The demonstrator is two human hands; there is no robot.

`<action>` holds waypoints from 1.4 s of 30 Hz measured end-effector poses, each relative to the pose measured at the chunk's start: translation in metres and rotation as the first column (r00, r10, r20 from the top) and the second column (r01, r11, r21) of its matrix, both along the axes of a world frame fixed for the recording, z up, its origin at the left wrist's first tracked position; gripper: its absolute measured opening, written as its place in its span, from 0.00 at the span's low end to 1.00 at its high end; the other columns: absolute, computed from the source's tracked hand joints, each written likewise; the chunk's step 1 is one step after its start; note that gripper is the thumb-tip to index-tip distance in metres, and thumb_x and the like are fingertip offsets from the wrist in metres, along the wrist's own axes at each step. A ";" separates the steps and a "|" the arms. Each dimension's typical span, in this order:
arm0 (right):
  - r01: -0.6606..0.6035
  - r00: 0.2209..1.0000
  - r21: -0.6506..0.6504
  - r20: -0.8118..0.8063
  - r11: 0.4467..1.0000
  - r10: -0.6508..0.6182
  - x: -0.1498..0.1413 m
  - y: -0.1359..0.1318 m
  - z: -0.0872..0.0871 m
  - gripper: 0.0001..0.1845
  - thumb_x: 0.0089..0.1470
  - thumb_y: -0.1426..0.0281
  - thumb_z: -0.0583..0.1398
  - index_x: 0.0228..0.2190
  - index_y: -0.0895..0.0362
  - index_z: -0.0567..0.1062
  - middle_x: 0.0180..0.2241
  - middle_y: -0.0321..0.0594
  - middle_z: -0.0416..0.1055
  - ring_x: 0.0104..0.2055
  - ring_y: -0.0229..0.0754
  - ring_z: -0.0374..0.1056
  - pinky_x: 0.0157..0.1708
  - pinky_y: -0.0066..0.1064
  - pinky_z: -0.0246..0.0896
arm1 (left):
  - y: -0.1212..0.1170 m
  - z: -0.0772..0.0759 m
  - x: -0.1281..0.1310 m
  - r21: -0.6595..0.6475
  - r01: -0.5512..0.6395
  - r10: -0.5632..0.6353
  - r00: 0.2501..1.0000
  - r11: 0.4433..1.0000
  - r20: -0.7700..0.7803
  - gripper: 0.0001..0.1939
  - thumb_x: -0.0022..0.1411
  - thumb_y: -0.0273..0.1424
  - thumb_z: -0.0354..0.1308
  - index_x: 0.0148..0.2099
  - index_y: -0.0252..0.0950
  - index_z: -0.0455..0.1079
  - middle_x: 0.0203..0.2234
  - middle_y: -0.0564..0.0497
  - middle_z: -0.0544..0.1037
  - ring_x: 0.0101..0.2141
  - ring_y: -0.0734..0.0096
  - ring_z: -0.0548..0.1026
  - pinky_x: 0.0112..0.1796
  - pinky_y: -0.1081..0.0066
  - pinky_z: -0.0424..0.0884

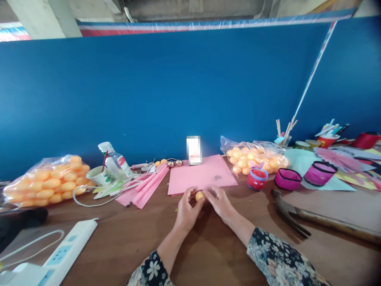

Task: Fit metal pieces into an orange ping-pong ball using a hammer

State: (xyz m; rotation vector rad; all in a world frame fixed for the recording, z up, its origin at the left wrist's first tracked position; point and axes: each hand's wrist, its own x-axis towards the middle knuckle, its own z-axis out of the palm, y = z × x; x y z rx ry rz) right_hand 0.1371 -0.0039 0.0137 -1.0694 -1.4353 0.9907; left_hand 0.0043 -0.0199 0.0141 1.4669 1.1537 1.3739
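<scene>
Over the brown table, my left hand [186, 210] curls its fingers and thumb round a small orange table tennis ball [199, 196]. My right hand [219, 201] is closed, its fingertips pressed together at the ball's right side. Whatever those fingertips pinch, if anything, is too small to make out. Just beyond both hands lies a stack of pink paper [202, 174], with a small dark mark on its right part. Pink paper strips [151, 186] fan out to the left of the stack.
Bags of orange balls stand at left [53, 184] and right [253, 157]. A hammer [327, 220] lies right of my arm, a power strip [64, 252] at front left. A bottle [117, 163], a paper cup [99, 176] and magenta fabric rings [288, 179] stand farther back. A blue partition [166, 91] closes off the back.
</scene>
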 end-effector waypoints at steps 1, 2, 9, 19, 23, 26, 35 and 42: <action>0.018 1.000 -0.003 -0.005 1.000 -0.018 0.000 0.000 0.001 0.12 0.48 0.61 0.56 0.26 0.58 0.70 0.24 0.35 0.68 0.28 0.37 0.63 0.29 0.26 0.57 | 0.000 0.000 0.000 -0.013 0.002 -0.002 1.000 1.000 0.026 0.18 0.48 0.34 0.59 0.43 0.35 0.65 0.36 0.46 0.74 0.37 0.66 0.73 0.38 0.68 0.69; 0.037 0.999 -0.006 -0.013 0.999 -0.037 0.000 0.000 0.002 0.12 0.48 0.61 0.56 0.26 0.58 0.70 0.24 0.35 0.68 0.28 0.37 0.63 0.29 0.26 0.57 | 0.000 0.001 0.000 -0.022 0.011 -0.010 0.999 1.000 0.045 0.18 0.47 0.33 0.60 0.41 0.35 0.65 0.35 0.47 0.74 0.37 0.67 0.73 0.37 0.69 0.69; 0.112 0.993 0.002 -0.025 0.994 -0.112 -0.001 -0.002 0.007 0.12 0.47 0.61 0.56 0.25 0.58 0.70 0.24 0.36 0.68 0.28 0.38 0.63 0.29 0.27 0.58 | 0.002 0.001 -0.001 -0.071 0.088 -0.081 0.991 0.994 0.102 0.21 0.43 0.30 0.63 0.42 0.34 0.65 0.36 0.47 0.73 0.38 0.66 0.72 0.41 0.67 0.68; 0.087 0.975 -0.136 -0.192 0.987 -0.112 -0.001 -0.002 0.004 0.13 0.44 0.59 0.59 0.27 0.56 0.69 0.25 0.37 0.69 0.25 0.38 0.64 0.22 0.26 0.59 | 0.000 0.003 -0.003 -0.069 0.037 -0.030 0.994 0.997 0.105 0.21 0.48 0.32 0.59 0.46 0.36 0.60 0.36 0.47 0.73 0.35 0.69 0.73 0.37 0.69 0.69; 0.027 0.959 -0.212 -0.269 0.977 -0.084 -0.001 -0.001 0.001 0.14 0.42 0.59 0.60 0.27 0.57 0.71 0.26 0.38 0.71 0.27 0.39 0.66 0.25 0.28 0.61 | 0.001 0.004 -0.003 -0.085 0.051 -0.040 0.991 0.995 0.131 0.16 0.49 0.33 0.59 0.41 0.35 0.62 0.35 0.47 0.73 0.35 0.69 0.73 0.39 0.69 0.68; -0.021 0.942 -0.220 -0.332 0.975 -0.054 -0.001 -0.001 0.003 0.14 0.41 0.60 0.62 0.28 0.58 0.72 0.27 0.38 0.71 0.28 0.38 0.66 0.27 0.28 0.62 | 0.002 0.006 -0.003 -0.113 0.056 -0.038 0.987 0.992 0.154 0.19 0.49 0.33 0.59 0.45 0.35 0.64 0.38 0.46 0.73 0.38 0.67 0.72 0.41 0.67 0.67; -0.056 0.957 -0.166 -0.291 0.985 0.006 -0.004 -0.004 0.007 0.13 0.41 0.61 0.61 0.27 0.58 0.72 0.26 0.37 0.71 0.28 0.37 0.66 0.27 0.27 0.61 | 0.001 0.005 -0.004 -0.162 0.071 -0.024 0.961 0.984 0.276 0.20 0.49 0.35 0.59 0.45 0.36 0.64 0.38 0.47 0.73 0.38 0.68 0.72 0.40 0.67 0.68; -0.054 0.953 -0.176 -0.303 0.983 -0.002 -0.004 -0.003 0.007 0.11 0.43 0.63 0.60 0.27 0.59 0.71 0.26 0.36 0.70 0.28 0.36 0.65 0.28 0.26 0.61 | 0.001 0.004 -0.004 -0.201 0.076 -0.008 0.948 0.977 0.318 0.20 0.49 0.37 0.58 0.45 0.35 0.67 0.37 0.48 0.74 0.36 0.69 0.72 0.35 0.72 0.69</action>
